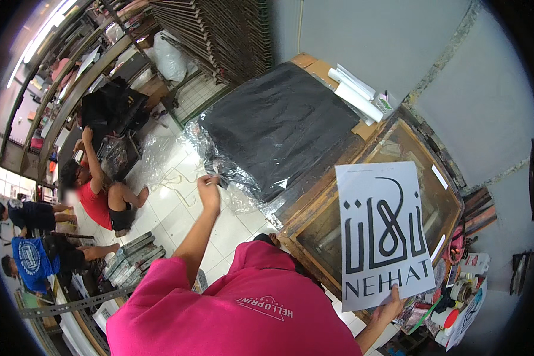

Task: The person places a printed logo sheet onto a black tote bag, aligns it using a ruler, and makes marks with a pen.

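Note:
In my right hand (389, 308) I hold a white sheet of paper (371, 237) upright by its lower edge, thumb on the front. Large black curved lettering covers it. The sheet hangs in front of a wooden-framed screen (314, 234) and hides part of it. My left hand (208, 193) is raised with its fingers pinched together, beside the crumpled clear plastic (238, 199) at the near left corner of a black sheet of fabric (279, 118). Whether a bit of plastic or something else sits between those fingers cannot be made out.
Rolled white papers (362, 101) lie at the table's far corner. Jars and tools (457, 296) crowd the right side. On the left, a person in red (98, 199) sits on the tiled floor (172, 219), handling black material (110, 107). Two more people are farther left. A metal rack (225, 35) stands behind.

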`<action>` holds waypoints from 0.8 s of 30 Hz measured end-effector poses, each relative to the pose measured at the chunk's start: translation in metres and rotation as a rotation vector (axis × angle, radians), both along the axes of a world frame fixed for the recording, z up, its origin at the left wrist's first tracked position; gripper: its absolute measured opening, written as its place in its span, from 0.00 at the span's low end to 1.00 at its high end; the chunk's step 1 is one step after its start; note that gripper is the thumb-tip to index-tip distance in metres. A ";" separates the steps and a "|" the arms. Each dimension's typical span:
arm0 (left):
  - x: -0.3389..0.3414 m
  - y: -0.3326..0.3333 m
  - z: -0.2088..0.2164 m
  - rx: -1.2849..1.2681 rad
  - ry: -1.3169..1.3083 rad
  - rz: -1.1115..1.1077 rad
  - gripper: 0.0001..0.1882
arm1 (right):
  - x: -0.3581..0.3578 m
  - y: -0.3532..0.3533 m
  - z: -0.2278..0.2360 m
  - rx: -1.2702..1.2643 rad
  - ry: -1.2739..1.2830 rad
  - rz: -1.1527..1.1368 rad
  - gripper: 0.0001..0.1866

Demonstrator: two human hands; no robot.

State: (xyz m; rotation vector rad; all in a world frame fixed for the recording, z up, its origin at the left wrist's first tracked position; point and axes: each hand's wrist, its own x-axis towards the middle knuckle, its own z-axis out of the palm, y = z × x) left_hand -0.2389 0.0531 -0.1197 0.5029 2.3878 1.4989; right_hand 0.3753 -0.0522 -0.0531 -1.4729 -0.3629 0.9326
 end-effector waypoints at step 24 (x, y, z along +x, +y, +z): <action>-0.065 0.066 -0.004 -0.191 0.678 -0.670 0.09 | 0.024 -0.008 -0.012 0.013 0.030 -0.039 0.25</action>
